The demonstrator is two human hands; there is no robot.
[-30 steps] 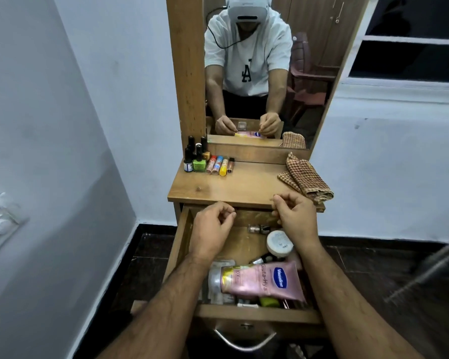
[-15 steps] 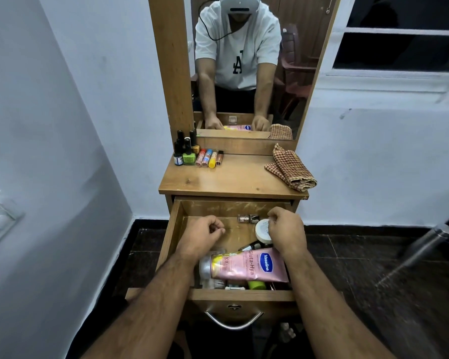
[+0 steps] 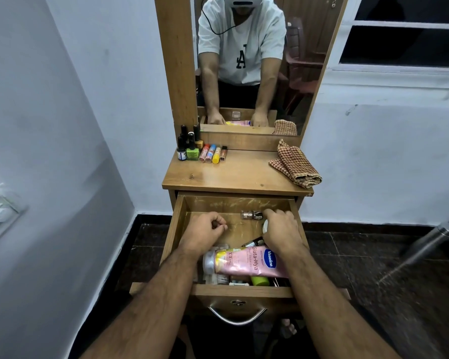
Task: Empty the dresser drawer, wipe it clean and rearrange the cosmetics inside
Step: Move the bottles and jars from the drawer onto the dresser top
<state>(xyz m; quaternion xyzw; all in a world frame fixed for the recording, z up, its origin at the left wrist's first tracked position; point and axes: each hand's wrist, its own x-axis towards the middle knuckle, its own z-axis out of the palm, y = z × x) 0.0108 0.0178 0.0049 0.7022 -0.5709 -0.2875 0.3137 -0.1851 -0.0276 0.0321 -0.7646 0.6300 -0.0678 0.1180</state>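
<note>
- Currently both hands down inside open drawer (image 3: 178,229), pulled out of wooden dresser under mirror (image 3: 246,60).
- Left hand (image 3: 205,233) over bare drawer floor, left part; fingers curled into loose fist, thumb against forefinger; may pinch something tiny, cannot tell what.
- Right hand (image 3: 281,231) at right side of drawer, fingers curled down, fingertips touching end of small glittery bottle (image 3: 250,215) lying on its side near back wall; grip on it unclear.
- White round lid (image 3: 265,226) mostly hidden under right hand.
- Pink Vaseline tube (image 3: 246,261) lying across front of drawer, cap to the left, on top of smaller clutter; green cap (image 3: 260,281) poking out beneath.
- Dark slim item (image 3: 254,241) just behind tube, next to right wrist.
- On desk (image 3: 233,177), back left: cluster of nail polish bottles (image 3: 188,149), then row of lip balm sticks (image 3: 213,153) side by side.
- Checked cloth (image 3: 294,164) folded at right edge of desk, slightly overhanging.
- Metal handle (image 3: 237,317) on drawer front, near bottom of view.
</note>
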